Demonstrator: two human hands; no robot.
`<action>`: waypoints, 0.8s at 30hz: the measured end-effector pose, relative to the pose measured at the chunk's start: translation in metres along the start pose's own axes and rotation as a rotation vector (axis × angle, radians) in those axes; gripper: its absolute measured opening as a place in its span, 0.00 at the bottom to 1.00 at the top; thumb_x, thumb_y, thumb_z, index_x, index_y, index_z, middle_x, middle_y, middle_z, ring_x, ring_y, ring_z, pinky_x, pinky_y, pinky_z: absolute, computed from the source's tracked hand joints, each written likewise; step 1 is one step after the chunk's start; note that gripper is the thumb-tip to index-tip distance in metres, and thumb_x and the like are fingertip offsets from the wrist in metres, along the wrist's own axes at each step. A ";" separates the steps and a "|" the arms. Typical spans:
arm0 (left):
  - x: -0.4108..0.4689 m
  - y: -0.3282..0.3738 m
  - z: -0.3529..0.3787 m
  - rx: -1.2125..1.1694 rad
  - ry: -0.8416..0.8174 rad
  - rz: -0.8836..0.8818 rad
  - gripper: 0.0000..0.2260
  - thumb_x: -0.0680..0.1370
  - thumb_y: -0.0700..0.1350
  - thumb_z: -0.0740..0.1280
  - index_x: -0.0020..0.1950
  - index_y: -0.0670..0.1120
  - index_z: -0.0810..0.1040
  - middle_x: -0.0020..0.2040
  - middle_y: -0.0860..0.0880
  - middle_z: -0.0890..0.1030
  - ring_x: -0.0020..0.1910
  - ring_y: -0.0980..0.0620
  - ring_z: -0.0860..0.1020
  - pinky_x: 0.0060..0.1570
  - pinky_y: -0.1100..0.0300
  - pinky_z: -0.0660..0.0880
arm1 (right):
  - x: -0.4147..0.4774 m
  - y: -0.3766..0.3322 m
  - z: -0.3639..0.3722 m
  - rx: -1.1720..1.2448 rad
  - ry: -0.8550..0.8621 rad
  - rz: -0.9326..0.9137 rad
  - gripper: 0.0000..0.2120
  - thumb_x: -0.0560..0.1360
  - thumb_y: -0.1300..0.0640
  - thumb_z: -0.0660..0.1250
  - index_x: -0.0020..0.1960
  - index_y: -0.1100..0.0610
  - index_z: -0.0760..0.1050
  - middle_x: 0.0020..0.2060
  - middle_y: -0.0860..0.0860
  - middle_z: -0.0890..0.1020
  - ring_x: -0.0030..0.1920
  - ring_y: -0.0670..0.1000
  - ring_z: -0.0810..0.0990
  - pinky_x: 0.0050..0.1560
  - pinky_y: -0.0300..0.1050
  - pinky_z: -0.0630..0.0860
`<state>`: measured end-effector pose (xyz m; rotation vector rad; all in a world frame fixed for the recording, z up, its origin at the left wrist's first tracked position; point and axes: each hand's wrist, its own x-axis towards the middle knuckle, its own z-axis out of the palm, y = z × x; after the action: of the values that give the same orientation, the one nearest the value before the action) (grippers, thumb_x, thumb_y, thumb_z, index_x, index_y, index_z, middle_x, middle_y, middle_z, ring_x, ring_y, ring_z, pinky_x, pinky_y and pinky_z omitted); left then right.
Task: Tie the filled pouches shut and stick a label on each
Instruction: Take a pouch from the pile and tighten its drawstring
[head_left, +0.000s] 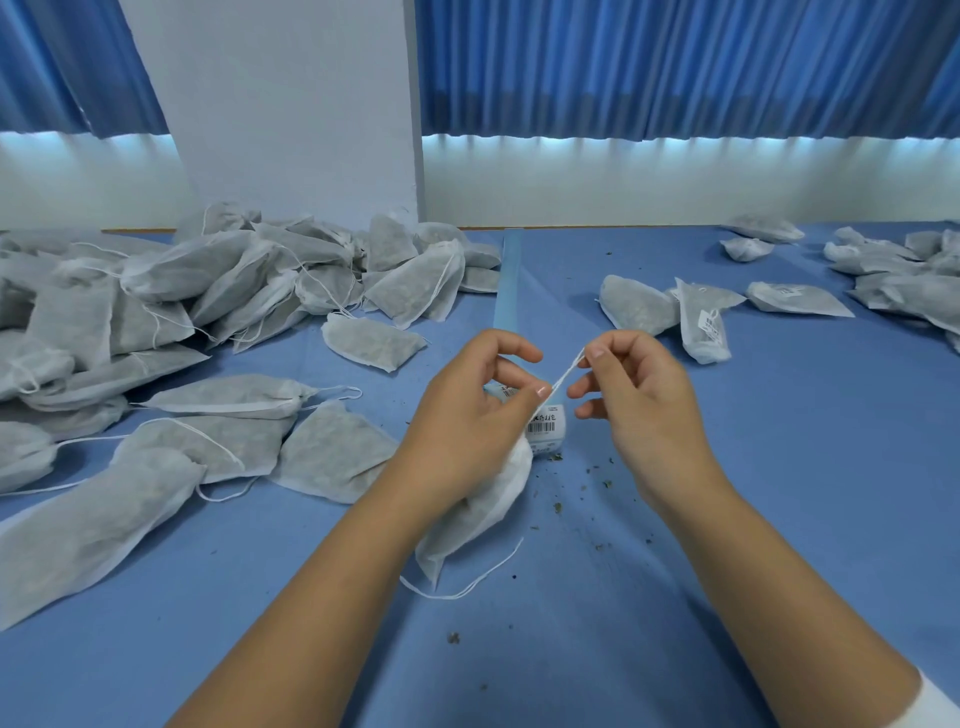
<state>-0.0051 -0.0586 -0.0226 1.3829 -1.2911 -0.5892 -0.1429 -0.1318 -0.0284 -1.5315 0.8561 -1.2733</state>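
Note:
A filled white mesh pouch (475, 514) hangs under my left hand (467, 415), which grips its gathered neck. Its white drawstring (566, 371) runs taut up to my right hand (634, 395), which pinches the string's end between thumb and forefinger. A loose loop of the same string (467, 587) trails on the blue table below the pouch. Just behind my left hand lies a roll of barcode labels (545, 423), partly hidden by my fingers.
A big heap of filled pouches (156, 312) covers the left side of the blue table (727, 519). Labelled pouches (701, 322) lie at the right, with more at the far right (893, 275). A blue strip of label backing (506, 280) runs away from me. Herb crumbs (582, 488) dot the cloth.

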 end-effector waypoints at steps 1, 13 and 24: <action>0.000 -0.001 0.000 0.004 -0.007 -0.007 0.09 0.79 0.44 0.69 0.50 0.59 0.75 0.40 0.61 0.81 0.26 0.56 0.69 0.28 0.69 0.67 | 0.000 0.000 0.000 0.008 0.002 0.012 0.06 0.80 0.60 0.62 0.46 0.55 0.75 0.36 0.41 0.81 0.35 0.44 0.80 0.33 0.36 0.76; 0.005 -0.001 -0.029 0.126 -0.145 -0.236 0.07 0.77 0.42 0.68 0.48 0.52 0.83 0.46 0.53 0.85 0.45 0.57 0.81 0.49 0.64 0.75 | 0.005 -0.013 -0.009 0.515 -0.040 0.126 0.08 0.82 0.63 0.60 0.46 0.61 0.75 0.36 0.51 0.82 0.40 0.49 0.83 0.46 0.40 0.80; 0.010 0.000 -0.032 -0.058 0.179 -0.169 0.14 0.78 0.49 0.69 0.33 0.48 0.74 0.29 0.57 0.72 0.32 0.58 0.70 0.40 0.57 0.70 | -0.025 -0.009 0.011 -0.207 -0.224 -0.523 0.05 0.74 0.60 0.70 0.45 0.50 0.80 0.50 0.47 0.77 0.53 0.46 0.78 0.52 0.35 0.74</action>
<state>0.0258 -0.0561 -0.0103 1.4702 -1.0144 -0.5978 -0.1381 -0.1030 -0.0283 -2.1122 0.4636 -1.3661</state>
